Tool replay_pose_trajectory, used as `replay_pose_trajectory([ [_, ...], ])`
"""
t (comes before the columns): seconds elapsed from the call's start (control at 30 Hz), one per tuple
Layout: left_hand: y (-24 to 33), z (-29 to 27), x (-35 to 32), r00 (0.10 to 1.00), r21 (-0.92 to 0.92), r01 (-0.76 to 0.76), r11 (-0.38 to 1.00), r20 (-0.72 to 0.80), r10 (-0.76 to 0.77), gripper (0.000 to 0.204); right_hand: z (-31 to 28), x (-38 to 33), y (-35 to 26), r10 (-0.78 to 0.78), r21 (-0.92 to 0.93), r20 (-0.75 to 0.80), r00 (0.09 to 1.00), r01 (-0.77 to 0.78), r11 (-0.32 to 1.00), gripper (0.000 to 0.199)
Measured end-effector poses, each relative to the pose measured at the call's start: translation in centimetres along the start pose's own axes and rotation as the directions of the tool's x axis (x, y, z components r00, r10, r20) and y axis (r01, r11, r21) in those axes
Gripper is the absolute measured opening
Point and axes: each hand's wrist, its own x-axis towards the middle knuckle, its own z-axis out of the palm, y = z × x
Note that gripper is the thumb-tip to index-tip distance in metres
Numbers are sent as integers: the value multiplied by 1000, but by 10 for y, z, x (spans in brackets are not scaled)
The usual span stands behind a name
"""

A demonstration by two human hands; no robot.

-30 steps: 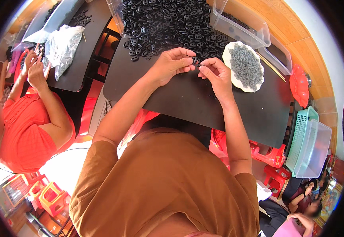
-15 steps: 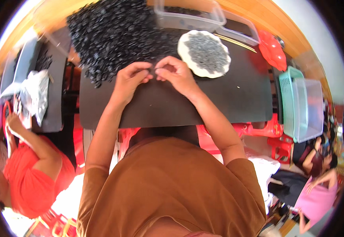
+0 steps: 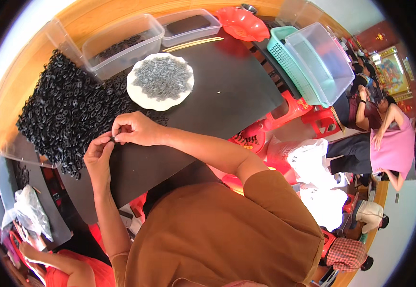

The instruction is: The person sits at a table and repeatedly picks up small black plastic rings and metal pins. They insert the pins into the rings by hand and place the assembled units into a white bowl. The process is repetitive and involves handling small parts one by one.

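Note:
My left hand [image 3: 99,152] and my right hand [image 3: 137,129] meet fingertip to fingertip above the dark table [image 3: 203,103]. Both pinch a small black piece [image 3: 113,139], mostly covered by the fingers. Just beyond them spreads a large heap of small black oval pieces with holes [image 3: 69,115]. A white plate with a scalloped rim [image 3: 136,97] stands beyond my right hand, at the heap's right edge. Tiny grey slivers [image 3: 162,76] fill its middle; they are too small to name.
Clear plastic bins [image 3: 157,31] and a red scalloped dish [image 3: 241,24] line the table's far side, with thin sticks [image 3: 193,44] before them. A green basket [image 3: 294,67] stands to the right. A person in red [image 3: 81,268] sits at the lower left; other people are at the right.
My view has swung round to the right, so the heap and plate now appear farther left. My hands have come together, fingertips touching around a small black piece.

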Motion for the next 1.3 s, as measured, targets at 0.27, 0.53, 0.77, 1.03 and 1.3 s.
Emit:
replay_pose_trajectory([
  [0.27, 7, 6, -1, 998, 238, -47, 970, -29, 56, 28, 1, 3, -5, -38, -50, 20, 999, 39, 998, 7],
  [0.53, 8, 14, -1, 1000, 114, 18, 993, 12, -19, 18, 5, 2, 0, 173, 75, -76, 982, -167, 983, 6],
  [0.77, 4, 6, 0, 998, 206, 66, 976, 1, -67, 18, 3, 6, -1, 240, 86, -17, 971, -237, 968, 8],
  [1.03, 2, 10, 1, 998, 25, 67, 997, -9, -67, 15, 12, 5, 5, 131, -9, -47, 990, -131, 991, 8],
  [1.3, 9, 14, -1, 995, 54, 95, 994, -12, -94, 19, 9, 5, 2, 142, 91, -138, 980, -130, 987, 11],
])
